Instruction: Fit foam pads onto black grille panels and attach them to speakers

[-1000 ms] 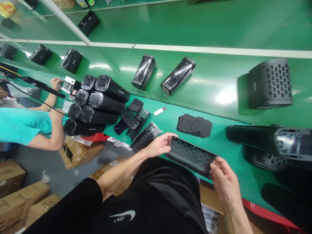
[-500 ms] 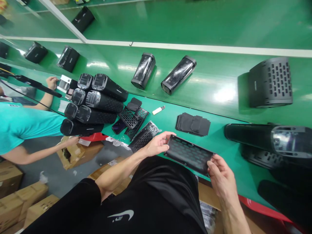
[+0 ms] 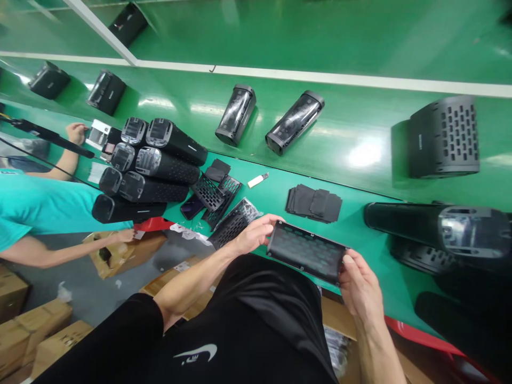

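A black perforated cover panel (image 3: 306, 252), with a dark mesh sheet over its slots, is held above the near edge of the green bench. My left hand (image 3: 256, 233) pinches its left end between thumb and fingers. At the other end, my right hand (image 3: 361, 282) grips the right edge, thumb on top. Just beyond the panel lies a loose pile of thin black sheets (image 3: 314, 204). Left of it is a small white-handled cutter (image 3: 258, 180). More perforated panels (image 3: 210, 192) lie beside my left hand, one of them in clear plastic (image 3: 236, 221).
Black speaker housings (image 3: 168, 165) are stacked at the left, near a co-worker in a teal shirt (image 3: 24, 208). Other housings (image 3: 236, 114) stand on the green conveyor (image 3: 352, 122). A long black housing (image 3: 424, 221) lies at the right. Cardboard boxes (image 3: 44, 325) are on the floor.
Both hands still hold the panel, which has tilted slightly. The whole view has shifted a little. The co-worker's lower hand has moved slightly right.
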`<state>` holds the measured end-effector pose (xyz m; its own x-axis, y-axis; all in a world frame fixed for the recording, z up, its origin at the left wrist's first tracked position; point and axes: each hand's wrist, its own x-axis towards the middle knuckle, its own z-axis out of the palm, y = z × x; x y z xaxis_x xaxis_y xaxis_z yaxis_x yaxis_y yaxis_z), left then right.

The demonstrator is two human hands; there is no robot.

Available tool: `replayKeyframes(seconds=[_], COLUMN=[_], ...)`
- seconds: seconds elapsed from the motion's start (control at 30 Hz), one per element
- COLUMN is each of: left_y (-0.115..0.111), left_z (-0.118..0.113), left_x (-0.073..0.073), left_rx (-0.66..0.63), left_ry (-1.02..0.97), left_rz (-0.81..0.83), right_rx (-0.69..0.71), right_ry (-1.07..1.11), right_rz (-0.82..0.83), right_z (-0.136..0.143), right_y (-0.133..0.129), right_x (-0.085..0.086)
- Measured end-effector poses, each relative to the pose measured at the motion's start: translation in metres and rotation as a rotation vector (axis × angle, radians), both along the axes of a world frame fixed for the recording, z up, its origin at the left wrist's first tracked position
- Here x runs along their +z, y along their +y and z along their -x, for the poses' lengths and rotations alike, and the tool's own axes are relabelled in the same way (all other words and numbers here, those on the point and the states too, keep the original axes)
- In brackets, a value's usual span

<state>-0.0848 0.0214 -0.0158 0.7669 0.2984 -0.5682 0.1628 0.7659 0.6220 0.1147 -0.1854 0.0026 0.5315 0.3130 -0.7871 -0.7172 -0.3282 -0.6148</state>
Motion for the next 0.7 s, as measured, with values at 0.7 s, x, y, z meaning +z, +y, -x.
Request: replayKeyframes(seconds=[0.7], left_y=[0.014], left_z=[-0.033], left_x=[-0.039], left_rx=[-0.295], left_ry=[-0.022], left_rz=[0.504], right_rx=[0.345], right_ry=[-0.032], right_rz=[-0.186], right_z=[-0.040], right_y=[0.075], right_x=[-0.017])
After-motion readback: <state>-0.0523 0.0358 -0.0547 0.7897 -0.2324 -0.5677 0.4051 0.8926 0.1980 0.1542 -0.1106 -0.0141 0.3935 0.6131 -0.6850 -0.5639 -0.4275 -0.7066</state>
